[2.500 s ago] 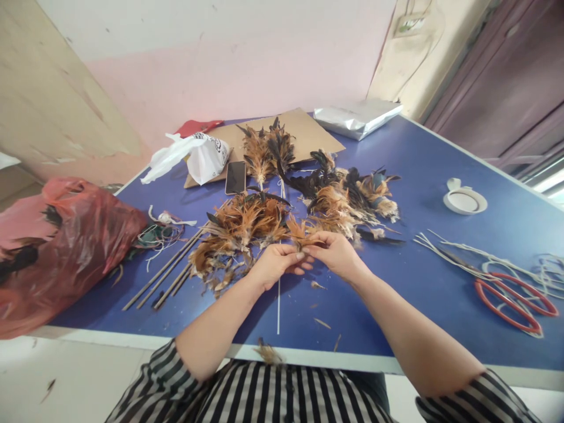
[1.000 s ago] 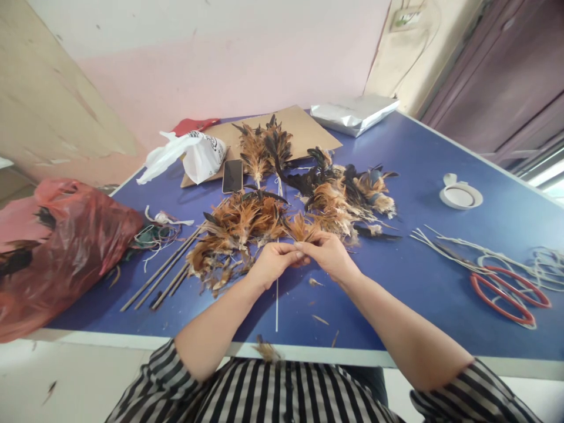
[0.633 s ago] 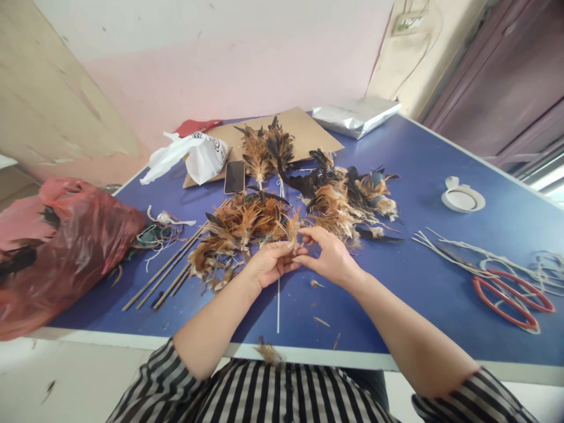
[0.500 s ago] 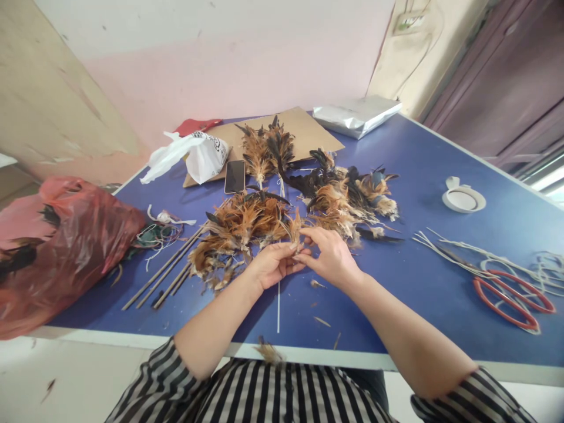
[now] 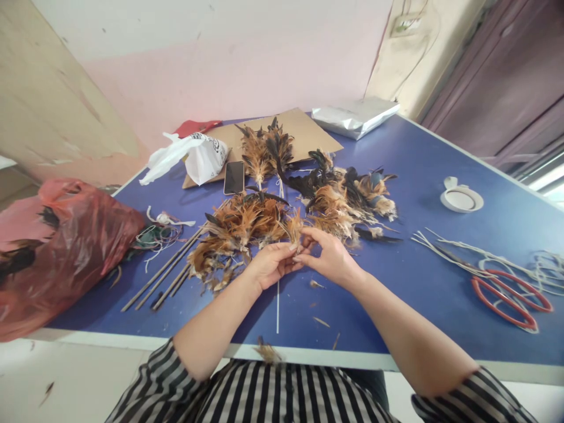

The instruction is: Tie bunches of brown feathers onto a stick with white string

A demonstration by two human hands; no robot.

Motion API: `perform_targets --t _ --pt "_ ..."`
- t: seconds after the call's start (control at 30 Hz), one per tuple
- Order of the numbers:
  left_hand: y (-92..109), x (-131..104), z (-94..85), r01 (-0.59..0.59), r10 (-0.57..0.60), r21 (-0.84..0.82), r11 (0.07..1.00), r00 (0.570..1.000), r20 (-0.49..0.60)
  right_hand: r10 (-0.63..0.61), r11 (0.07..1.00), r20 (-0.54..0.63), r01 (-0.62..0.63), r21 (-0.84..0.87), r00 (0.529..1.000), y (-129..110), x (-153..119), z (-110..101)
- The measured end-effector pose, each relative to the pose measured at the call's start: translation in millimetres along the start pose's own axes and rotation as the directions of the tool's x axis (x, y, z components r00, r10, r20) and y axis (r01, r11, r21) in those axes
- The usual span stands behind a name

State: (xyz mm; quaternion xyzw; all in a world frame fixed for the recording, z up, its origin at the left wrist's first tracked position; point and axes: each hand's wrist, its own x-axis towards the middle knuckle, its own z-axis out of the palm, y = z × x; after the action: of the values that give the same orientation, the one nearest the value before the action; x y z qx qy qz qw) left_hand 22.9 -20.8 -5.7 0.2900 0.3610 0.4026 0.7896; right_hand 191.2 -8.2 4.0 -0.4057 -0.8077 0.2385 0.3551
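Low over the middle of the blue table, my left hand [image 5: 275, 262] pinches the base of a small tuft of orange-brown feathers [image 5: 292, 226]. My right hand [image 5: 326, 254] meets it from the other side, thumb and fingers closed at the same base. The tuft points up and away from me. Just behind and left of my hands lies a pile of orange feathers [image 5: 247, 217]. To the right is a second heap of black and tan feathers [image 5: 335, 202]. A white string [image 5: 278, 308] runs along the table below my hands.
Thin sticks [image 5: 165, 273] lie left, beside a red plastic bag [image 5: 66, 252]. A phone [image 5: 234, 178], a white bag [image 5: 205, 158] and tied feather bunches [image 5: 267, 150] on cardboard [image 5: 312, 135] are farther back. Red-handled scissors [image 5: 511, 298], cords and a tape roll [image 5: 461, 198] lie right.
Both hands stay almost in place around the feather tuft, with only a slight shift of the fingers. The whole view has moved a few pixels; nothing else differs.
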Motion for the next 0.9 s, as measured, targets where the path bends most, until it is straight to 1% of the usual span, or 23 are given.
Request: perform_targets --t 0.17,0.27,0.43,0.63,0.73,0.83,0.9 --pt "-1.7 -0.1 0.9 0.009 -0.009 0.002 1.0 1.0 0.014 0.032 0.999 -0.003 -0.032 0.017 0.999 0.0 0.3 1.3" --pt "-2.9 1.6 -1.9 0.002 -0.002 -0.006 1.0 1.0 0.017 0.002 1.0 0.007 -0.002 -0.004 1.0 -1.3 0.4 0.5" --pt "-3.5 3.4 -4.6 -0.003 0.003 -0.035 0.999 1.0 -0.003 -0.07 0.993 -0.045 0.066 -0.099 0.996 -3.8 -0.2 0.0" --pt "-3.5 2.5 -1.8 -0.018 0.018 -0.022 1.0 1.0 0.004 -0.046 0.995 -0.097 0.036 -0.095 0.994 0.8 -1.3 5.5" --pt "-2.7 2.6 -1.6 -0.034 0.034 -0.031 0.999 0.999 -0.007 -0.046 0.993 -0.127 0.032 -0.11 0.991 -0.3 -1.6 4.8" --pt "-1.4 3.0 -2.3 -0.055 0.053 -0.069 0.996 0.998 -0.025 -0.125 0.976 -0.163 0.092 -0.198 0.979 -3.8 -2.0 1.5" --pt "-1.0 3.2 -3.0 -0.061 0.058 -0.102 0.993 0.998 -0.034 -0.195 0.951 -0.161 0.146 -0.273 0.968 -5.2 -2.7 0.1"
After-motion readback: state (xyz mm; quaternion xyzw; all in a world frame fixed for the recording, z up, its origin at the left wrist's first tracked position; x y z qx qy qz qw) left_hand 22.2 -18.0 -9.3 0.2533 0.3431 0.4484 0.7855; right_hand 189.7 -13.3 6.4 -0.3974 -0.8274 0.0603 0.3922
